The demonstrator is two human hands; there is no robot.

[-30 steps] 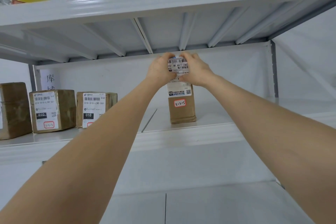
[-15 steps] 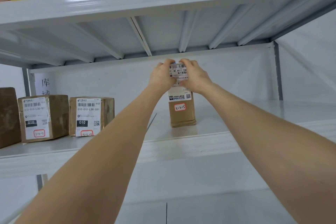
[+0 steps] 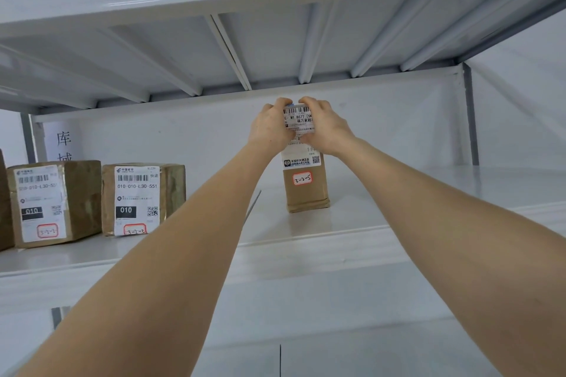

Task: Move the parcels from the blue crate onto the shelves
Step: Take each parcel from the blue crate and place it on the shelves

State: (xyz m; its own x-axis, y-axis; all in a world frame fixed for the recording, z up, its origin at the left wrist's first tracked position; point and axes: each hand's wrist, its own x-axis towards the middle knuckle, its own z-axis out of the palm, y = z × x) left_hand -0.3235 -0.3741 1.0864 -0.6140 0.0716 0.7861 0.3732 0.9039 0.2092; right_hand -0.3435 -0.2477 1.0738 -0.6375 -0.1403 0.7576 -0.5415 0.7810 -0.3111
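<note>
Up on the middle shelf (image 3: 428, 193), both hands are wrapped around the top end of a tall skinny parcel (image 3: 304, 180). Left hand (image 3: 269, 128) has it from the left side, right hand (image 3: 327, 128) from the right, fingers curled over the top edge and thumbs pressed on the front label, so it's clamped between the two. That parcel is standing upright with its bottom on the shelf, brown paper showing below the white label, plus a little red-bordered sticker that reads something like 3-2-5, though the handwriting is hard to make out. Both bare arms reach up and in from the bottom of the view.

Off to the left on the same shelf, well apart from it, sit two squat brown boxes: the nearer box (image 3: 142, 197) with a 010-010-L30-551 label, and the farther box (image 3: 52, 202) just beside it. Behind those there's a wall sign (image 3: 63, 144) with Chinese characters. Overhead is the ribbed underside of the upper shelf (image 3: 275, 40).
</note>
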